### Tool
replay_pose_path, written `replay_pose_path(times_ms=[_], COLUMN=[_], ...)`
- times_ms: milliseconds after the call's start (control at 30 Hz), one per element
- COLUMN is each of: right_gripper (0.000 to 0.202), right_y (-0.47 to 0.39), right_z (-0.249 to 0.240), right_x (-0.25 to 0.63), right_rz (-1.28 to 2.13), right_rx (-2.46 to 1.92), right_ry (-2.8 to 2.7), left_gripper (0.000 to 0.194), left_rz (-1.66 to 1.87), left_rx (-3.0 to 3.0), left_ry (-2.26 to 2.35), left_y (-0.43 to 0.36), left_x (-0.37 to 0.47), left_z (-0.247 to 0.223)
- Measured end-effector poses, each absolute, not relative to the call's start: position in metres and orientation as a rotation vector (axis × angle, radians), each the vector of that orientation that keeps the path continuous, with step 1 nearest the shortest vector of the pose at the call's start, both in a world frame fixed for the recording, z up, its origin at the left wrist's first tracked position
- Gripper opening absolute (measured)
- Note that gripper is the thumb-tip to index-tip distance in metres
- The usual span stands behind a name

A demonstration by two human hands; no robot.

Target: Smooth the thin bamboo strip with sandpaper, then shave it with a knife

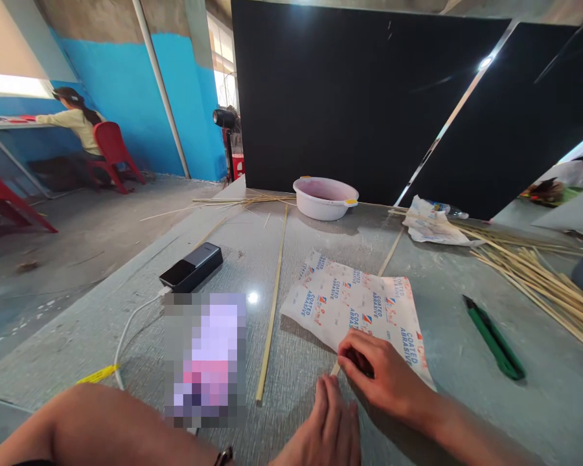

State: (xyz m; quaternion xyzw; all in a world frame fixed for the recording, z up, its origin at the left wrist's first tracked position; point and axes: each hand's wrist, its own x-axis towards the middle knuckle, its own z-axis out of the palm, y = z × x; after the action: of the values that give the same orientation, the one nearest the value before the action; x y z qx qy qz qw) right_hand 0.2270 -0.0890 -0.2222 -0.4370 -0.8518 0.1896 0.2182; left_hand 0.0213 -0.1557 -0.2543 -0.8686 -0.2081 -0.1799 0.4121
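Note:
A sheet of sandpaper (342,299), its printed white backing up, lies in front of me over a thin bamboo strip (391,254). The strip's far part shows beyond the sheet, and its near end comes out between my hands. My right hand (381,372) is closed in a pinch on the sheet's near edge, over the strip. Close beside it, my left hand (328,421) presses the strip's near end to the table with fingers held together; its thumb is hidden. Another bamboo strip (273,310) lies to the left, touched by neither hand.
A green utility knife (495,340) lies at right, near a pile of bamboo strips (539,272) and crumpled paper (432,223). A white basin (325,199) stands at the back. Leftward are a power bank (192,266), a cable and a blurred phone (211,356). A person (82,123) sits far left.

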Motion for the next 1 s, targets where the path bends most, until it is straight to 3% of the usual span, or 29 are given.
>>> replay_pose_path(times_ms=[333, 467, 700, 1000], right_gripper=[0.005, 0.03, 0.041, 0.044], right_y=[-0.082, -0.076, -0.064, -0.065], right_z=[-0.213, -0.212, -0.216, -0.216], right_x=[0.252, 0.259, 0.264, 0.257], right_rz=[0.438, 0.583, 0.931, 1.062], right_rx=[-1.242, -1.336, -1.4, -1.365], right_ry=[-2.327, -2.154, -1.926, -1.824], left_gripper=[0.036, 0.036, 0.035, 0.033], left_rz=[-0.376, -0.409, -0.451, -0.46], left_rx=[-2.184, -2.197, -2.207, -2.17], left_ry=[-0.504, -0.529, -0.565, -0.584], left_y=[-0.156, -0.156, -0.157, -0.155], left_x=[0.021, 0.022, 0.023, 0.025], left_z=[-0.256, -0.255, -0.26, -0.261])
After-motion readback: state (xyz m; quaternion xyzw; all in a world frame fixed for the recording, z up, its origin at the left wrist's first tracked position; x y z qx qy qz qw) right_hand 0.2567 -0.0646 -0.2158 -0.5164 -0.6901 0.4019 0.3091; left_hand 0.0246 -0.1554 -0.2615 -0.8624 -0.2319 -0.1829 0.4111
